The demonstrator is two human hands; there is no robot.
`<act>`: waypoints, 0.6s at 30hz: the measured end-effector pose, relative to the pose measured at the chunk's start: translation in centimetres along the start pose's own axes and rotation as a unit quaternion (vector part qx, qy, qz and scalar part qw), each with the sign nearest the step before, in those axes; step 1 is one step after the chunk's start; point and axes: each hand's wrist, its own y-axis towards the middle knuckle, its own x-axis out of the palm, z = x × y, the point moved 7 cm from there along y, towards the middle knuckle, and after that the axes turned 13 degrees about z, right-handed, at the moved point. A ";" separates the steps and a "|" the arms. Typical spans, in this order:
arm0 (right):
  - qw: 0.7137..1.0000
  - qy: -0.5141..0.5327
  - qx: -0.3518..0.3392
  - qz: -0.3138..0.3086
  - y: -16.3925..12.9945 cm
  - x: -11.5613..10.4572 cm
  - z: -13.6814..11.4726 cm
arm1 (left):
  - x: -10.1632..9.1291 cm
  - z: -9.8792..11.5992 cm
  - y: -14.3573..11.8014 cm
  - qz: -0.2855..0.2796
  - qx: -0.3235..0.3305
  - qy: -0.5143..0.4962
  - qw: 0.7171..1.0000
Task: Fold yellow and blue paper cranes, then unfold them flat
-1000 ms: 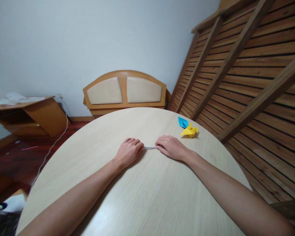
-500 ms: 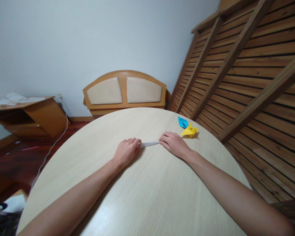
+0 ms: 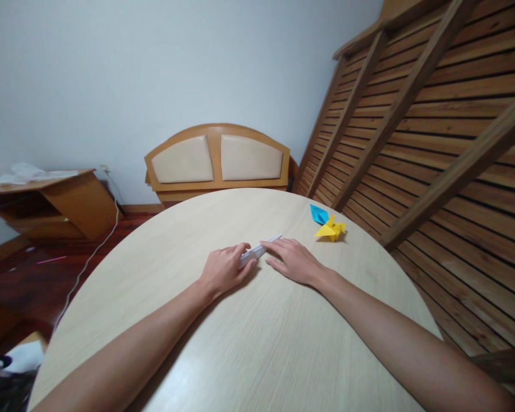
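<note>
A narrow strip of folded white paper slants over the middle of the table, its thin pointed end up and to the right. My left hand grips the wide end between thumb and fingers. My right hand has its fingers stretched out, the fingertips at the paper's upper part and the thumb apart below it. Whether those fingertips press on the paper I cannot tell. Beyond my right hand stands a yellow origami bird, with a blue origami piece just behind it.
The round pale wooden table fills the foreground. Behind it stands a headboard against the wall. Wooden slats lean along the right. At the left are a low cabinet with papers and a white cable.
The folded paper has turned from nearly level to slanting up to the right. My right hand has let go of its tip and opened. My left thumb now shows below the paper.
</note>
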 end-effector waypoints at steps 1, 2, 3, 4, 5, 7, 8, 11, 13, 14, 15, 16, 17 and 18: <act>1.000 0.006 0.000 0.001 0.0 0.0 0.0 | -0.1 0.3 -0.1 0.001 0.008 -0.010 1.000; 1.000 0.011 0.000 0.001 -0.1 -0.1 -0.1 | -0.2 0.5 -0.1 0.001 0.015 -0.020 1.000; 1.000 0.016 0.000 0.000 -0.1 -0.1 -0.1 | -0.3 0.7 -0.2 -0.002 0.023 -0.030 0.999; 1.000 0.019 0.000 -0.002 -0.1 -0.1 -0.1 | -0.3 0.9 -0.2 -0.006 0.031 -0.039 0.999; 1.000 0.023 0.001 -0.004 -0.1 -0.2 -0.2 | -0.4 1.1 -0.2 -0.011 0.037 -0.049 0.998; 0.999 0.031 0.003 -0.007 -0.1 -0.3 -0.3 | -0.4 1.3 -0.3 -0.024 0.049 -0.068 0.996; 0.999 0.035 0.004 -0.008 -0.1 -0.3 -0.4 | -0.3 1.4 -0.3 -0.030 0.054 -0.078 0.995; 0.999 0.050 -0.002 -0.011 0.0 -0.6 -0.9 | -0.2 1.5 -0.4 -0.039 0.068 -0.100 0.992; 0.998 0.058 -0.017 -0.015 0.0 -0.7 -1.4 | -0.1 1.4 -0.4 -0.042 0.067 -0.100 0.992; 0.998 0.060 -0.025 -0.016 0.0 -0.8 -1.7 | 0.0 1.2 -0.4 -0.045 0.064 -0.097 0.992; 0.998 0.059 -0.033 -0.016 0.0 -0.9 -1.9 | 0.1 1.1 -0.4 -0.049 0.060 -0.093 0.993; 0.998 0.055 -0.039 -0.014 -0.1 -1.0 -2.1 | 0.3 0.9 -0.4 -0.054 0.054 -0.086 0.993; 0.998 0.051 -0.044 -0.012 -0.1 -1.1 -2.3 | 0.4 0.7 -0.3 -0.057 0.046 -0.078 0.994; 0.998 0.047 -0.047 -0.009 -0.1 -1.2 -2.4 | 0.5 0.4 -0.3 -0.061 0.034 -0.069 0.995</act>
